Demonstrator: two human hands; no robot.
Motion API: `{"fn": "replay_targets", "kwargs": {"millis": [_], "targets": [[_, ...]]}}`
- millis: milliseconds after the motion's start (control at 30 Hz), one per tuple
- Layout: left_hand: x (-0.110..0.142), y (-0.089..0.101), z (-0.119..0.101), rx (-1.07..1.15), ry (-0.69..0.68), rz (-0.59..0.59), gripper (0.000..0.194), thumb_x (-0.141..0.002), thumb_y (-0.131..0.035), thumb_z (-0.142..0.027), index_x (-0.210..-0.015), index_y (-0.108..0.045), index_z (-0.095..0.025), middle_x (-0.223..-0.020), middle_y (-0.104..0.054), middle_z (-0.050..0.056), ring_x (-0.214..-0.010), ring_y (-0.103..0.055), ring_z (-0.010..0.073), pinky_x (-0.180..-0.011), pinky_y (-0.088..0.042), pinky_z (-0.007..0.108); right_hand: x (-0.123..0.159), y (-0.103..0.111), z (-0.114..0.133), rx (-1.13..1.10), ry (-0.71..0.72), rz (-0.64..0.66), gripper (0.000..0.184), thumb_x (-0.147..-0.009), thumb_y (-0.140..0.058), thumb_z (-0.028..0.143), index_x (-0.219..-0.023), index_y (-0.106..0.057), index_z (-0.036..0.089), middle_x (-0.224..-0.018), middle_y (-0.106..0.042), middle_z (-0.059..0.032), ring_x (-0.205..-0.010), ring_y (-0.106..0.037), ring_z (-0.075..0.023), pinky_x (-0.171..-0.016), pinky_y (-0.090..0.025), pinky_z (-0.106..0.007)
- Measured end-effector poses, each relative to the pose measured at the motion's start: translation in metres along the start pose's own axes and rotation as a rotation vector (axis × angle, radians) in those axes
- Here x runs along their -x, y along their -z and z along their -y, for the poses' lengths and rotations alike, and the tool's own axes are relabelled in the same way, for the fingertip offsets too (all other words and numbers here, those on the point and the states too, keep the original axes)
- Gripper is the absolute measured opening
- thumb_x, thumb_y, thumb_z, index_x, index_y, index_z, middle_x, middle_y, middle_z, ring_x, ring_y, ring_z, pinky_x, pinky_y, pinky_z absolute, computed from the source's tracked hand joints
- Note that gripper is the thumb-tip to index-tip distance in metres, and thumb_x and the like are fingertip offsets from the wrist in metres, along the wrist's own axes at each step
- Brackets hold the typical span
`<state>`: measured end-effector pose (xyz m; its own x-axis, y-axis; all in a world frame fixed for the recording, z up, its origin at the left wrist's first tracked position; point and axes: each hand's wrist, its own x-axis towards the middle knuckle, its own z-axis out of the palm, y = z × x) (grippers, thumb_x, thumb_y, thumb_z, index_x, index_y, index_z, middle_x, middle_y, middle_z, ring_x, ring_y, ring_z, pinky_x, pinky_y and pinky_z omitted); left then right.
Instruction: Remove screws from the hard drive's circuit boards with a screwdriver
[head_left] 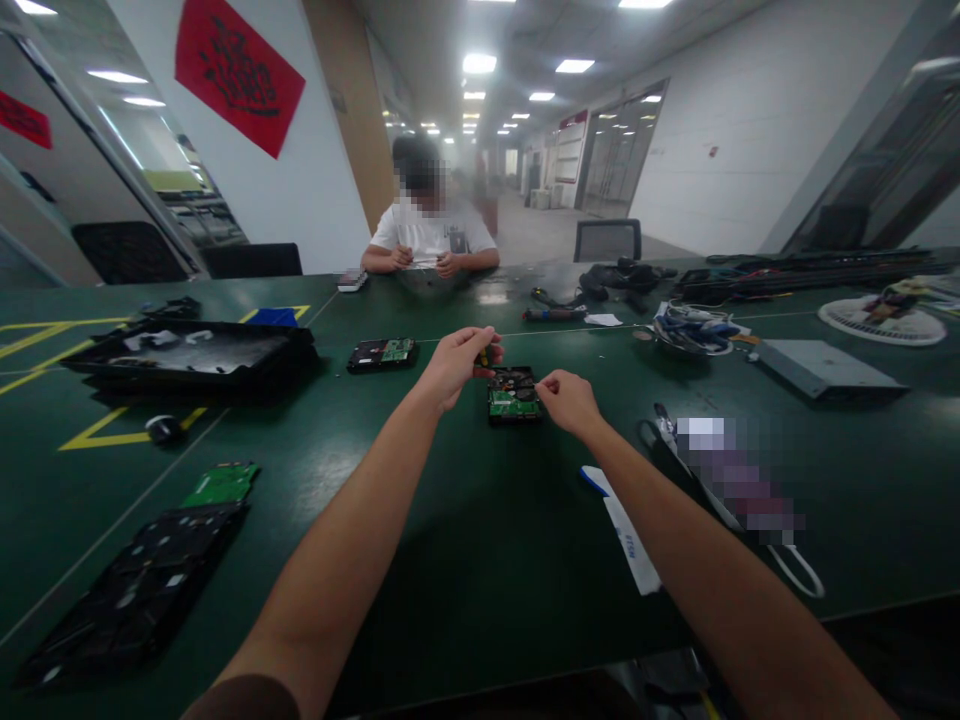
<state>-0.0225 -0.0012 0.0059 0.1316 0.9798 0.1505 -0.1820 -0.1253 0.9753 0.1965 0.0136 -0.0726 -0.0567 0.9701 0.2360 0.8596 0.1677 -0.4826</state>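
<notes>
my left hand (466, 365) is curled round a small dark tool (484, 356); the drive with the green board (514, 396) lies on the worktop (480, 560) between my hands, my right hand's (568, 400) fingertips pinched narrow at its edge

Both your bare forearms reach forward and converge ahead of you. Your bare left hand (463, 362), higher, curls its fingers toward the thumb; your bare right hand (568, 400) angles inward, thumb and forefinger pinched together.
</notes>
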Motion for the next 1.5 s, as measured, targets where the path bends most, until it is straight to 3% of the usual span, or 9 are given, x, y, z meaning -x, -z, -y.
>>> {"fn": "replay_targets", "kwargs": {"millis": [100, 200, 433, 967, 1500], "targets": [[0.0, 0.0, 0.0, 0.004, 0.002, -0.006, 0.026, -0.088, -0.068, -0.041, -0.091, -0.069, -0.015, -0.09, -0.07, 0.01, -0.081, -0.067, 0.0178, -0.062, -0.053, 0.027, 0.01, -0.004, 0.019, -0.023, 0.208, 0.088, 0.017, -0.094, -0.059, 0.033, -0.094, -0.07, 0.02, -0.094, -0.071, -0.004, -0.081, -0.062, -0.0158, -0.073, -0.043, -0.026], [0.0, 0.0, 0.0, 0.001, -0.001, -0.013, 0.026, -0.088, -0.068, -0.041, -0.091, -0.069, -0.015, -0.09, -0.07, 0.01, -0.081, -0.067, 0.0179, -0.061, -0.053, 0.026, 0.017, -0.01, 0.032, 0.034, 0.306, 0.076, 0.013, -0.093, -0.061, 0.031, -0.093, -0.069, 0.021, -0.097, -0.069, -0.0053, -0.083, -0.062, -0.0162, -0.074, -0.043, -0.026], [-0.001, 0.002, -0.002, -0.002, -0.008, -0.015, 0.028, -0.087, -0.069, -0.043, -0.091, -0.069, -0.015, -0.09, -0.07, 0.01, -0.082, -0.067, 0.018, -0.061, -0.053, 0.026, 0.018, -0.013, 0.041, 0.169, 0.276, 0.109, 0.017, -0.094, -0.06, 0.034, -0.093, -0.072, 0.022, -0.102, -0.067, -0.0071, -0.088, -0.062, -0.0188, -0.072, -0.042, -0.028], [0.0, 0.002, -0.003, 0.008, 0.008, -0.04, 0.024, -0.087, -0.069, -0.04, -0.089, -0.069, -0.015, -0.089, -0.071, 0.01, -0.078, -0.068, 0.0173, -0.061, -0.052, 0.027, 0.02, -0.01, 0.045, 0.161, 0.278, 0.126, 0.019, -0.094, -0.062, 0.035, -0.088, -0.074, 0.021, -0.098, -0.069, -0.007, -0.089, -0.063, -0.0198, -0.079, -0.044, -0.028], [0.003, -0.001, -0.006, -0.011, -0.028, 0.01, 0.028, -0.087, -0.068, -0.043, -0.09, -0.069, -0.015, -0.09, -0.07, 0.01, -0.08, -0.067, 0.0173, -0.062, -0.053, 0.027, 0.004, 0.002, 0.021, 0.029, 0.227, -0.065, 0.025, -0.098, -0.051, 0.032, -0.101, -0.072, 0.021, -0.101, -0.07, -0.0065, -0.093, -0.06, -0.0186, -0.083, -0.042, -0.028]]}}
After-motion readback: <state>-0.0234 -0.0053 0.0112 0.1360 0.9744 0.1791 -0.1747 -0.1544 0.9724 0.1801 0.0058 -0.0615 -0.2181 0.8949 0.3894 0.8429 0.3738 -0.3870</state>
